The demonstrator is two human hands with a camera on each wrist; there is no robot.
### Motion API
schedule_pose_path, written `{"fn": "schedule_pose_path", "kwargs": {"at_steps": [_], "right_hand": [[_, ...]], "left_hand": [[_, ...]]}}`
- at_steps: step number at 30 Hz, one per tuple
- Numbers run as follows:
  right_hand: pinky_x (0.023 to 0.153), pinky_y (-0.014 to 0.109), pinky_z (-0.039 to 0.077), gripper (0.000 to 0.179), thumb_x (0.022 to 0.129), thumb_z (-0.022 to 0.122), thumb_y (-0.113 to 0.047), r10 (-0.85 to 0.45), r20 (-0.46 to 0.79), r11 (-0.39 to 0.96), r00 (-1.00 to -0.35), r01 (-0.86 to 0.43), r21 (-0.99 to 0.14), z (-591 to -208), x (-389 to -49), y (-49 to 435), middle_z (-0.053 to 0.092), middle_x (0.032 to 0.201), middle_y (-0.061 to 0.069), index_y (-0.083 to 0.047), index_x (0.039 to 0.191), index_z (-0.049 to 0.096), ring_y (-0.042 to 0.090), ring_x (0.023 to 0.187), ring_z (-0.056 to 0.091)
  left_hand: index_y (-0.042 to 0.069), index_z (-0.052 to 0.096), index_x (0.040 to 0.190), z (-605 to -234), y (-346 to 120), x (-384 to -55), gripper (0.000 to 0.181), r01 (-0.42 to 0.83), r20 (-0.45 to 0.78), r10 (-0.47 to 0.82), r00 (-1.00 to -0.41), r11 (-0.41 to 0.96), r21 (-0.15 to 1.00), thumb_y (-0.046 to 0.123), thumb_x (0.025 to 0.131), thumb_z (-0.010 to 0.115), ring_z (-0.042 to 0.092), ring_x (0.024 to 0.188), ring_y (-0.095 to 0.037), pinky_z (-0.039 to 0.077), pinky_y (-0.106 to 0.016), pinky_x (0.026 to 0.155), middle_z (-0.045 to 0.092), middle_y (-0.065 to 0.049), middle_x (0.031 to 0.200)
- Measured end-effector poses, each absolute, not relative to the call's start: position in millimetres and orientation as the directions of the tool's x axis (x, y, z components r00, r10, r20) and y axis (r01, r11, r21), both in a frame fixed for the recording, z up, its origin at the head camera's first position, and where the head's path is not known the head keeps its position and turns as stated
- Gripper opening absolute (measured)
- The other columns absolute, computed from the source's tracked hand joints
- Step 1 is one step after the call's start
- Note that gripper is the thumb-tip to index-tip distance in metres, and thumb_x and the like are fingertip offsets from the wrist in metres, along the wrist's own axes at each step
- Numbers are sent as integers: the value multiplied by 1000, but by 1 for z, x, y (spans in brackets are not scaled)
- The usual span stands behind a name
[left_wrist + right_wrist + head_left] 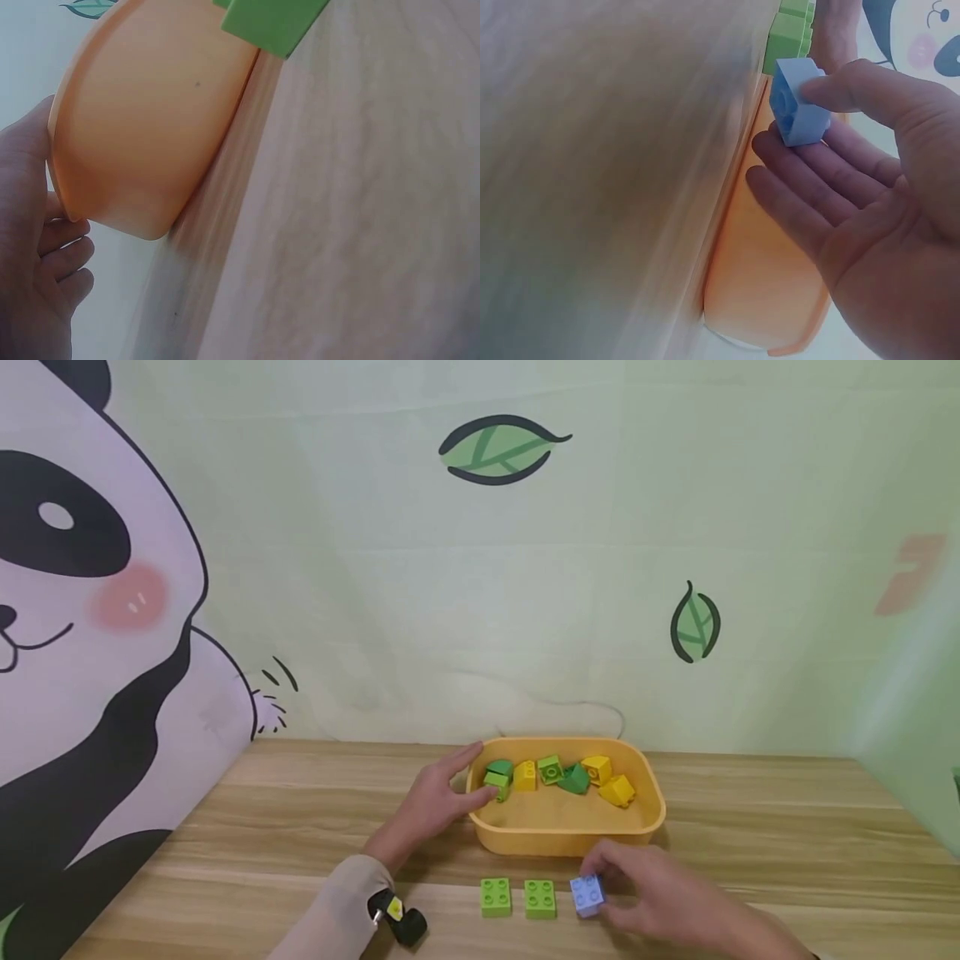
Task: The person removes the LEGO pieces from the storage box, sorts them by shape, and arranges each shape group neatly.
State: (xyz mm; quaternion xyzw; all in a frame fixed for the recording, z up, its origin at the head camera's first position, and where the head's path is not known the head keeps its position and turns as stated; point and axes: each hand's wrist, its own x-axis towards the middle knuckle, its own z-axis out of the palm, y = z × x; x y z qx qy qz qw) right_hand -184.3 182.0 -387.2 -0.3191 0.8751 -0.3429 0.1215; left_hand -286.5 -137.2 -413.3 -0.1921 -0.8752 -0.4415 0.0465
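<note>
My right hand (667,889) pinches a light blue toy building brick (587,895) between thumb and fingertips. In the right wrist view the hollow underside of the blue brick (799,101) shows, tilted off the table surface. Left of it, two light green bricks (496,897) stand side by side on the table, studs up. Behind them is an orange-yellow plastic bin (562,843). My left hand (431,802) grips the bin's left end, thumb over the rim and the other fingers along its outside, as the left wrist view also shows of the bin wall (150,112).
Inside the bin lie several green and yellow bricks, among them a yellow one (617,791) and a dark green one (574,779). The wooden table (787,827) ends at a cloth backdrop (375,568) with a panda and leaves.
</note>
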Motion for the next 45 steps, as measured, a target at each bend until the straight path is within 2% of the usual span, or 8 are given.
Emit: {"fn": "schedule_pose_path", "kwargs": {"at_steps": [6, 13, 32, 45], "right_hand": [[94, 39, 61, 29, 92, 83, -11, -643, -21, 558, -765, -450, -697, -390, -186, 181, 71, 115, -7, -17, 115, 67, 10, 105, 68], [95, 43, 60, 29, 92, 84, -11, -621, -55, 591, -782, -422, -687, -391, -187, 178, 71, 114, -9, -18, 114, 67, 13, 102, 66], [95, 43, 60, 30, 91, 85, -15, -605, -76, 609, -792, -400, -685, -393, -187, 178, 71, 115, -10, -18, 116, 69, 12, 102, 66], [94, 38, 60, 29, 93, 84, -15, -633, -38, 583, -773, -444, -681, -393, -187, 181, 71, 116, -8, -18, 117, 69, 7, 101, 65]], "left_hand": [[10, 48, 160, -414, -138, -287, 80, 387, 263, 295, -919, 538, 749, 39, 94, 81, 40, 152, -33, 33, -54, 124, 45, -7, 165], [9, 48, 160, -414, -139, -287, 80, 388, 265, 295, -918, 531, 753, 38, 93, 82, 40, 152, -33, 32, -54, 124, 44, -7, 165], [8, 48, 160, -415, -138, -287, 79, 402, 277, 302, -912, 530, 747, 36, 94, 82, 40, 152, -32, 33, -53, 124, 45, -8, 164], [7, 49, 159, -415, -138, -288, 79, 404, 280, 301, -911, 524, 750, 37, 93, 82, 41, 151, -33, 33, -53, 123, 45, -9, 164]]}}
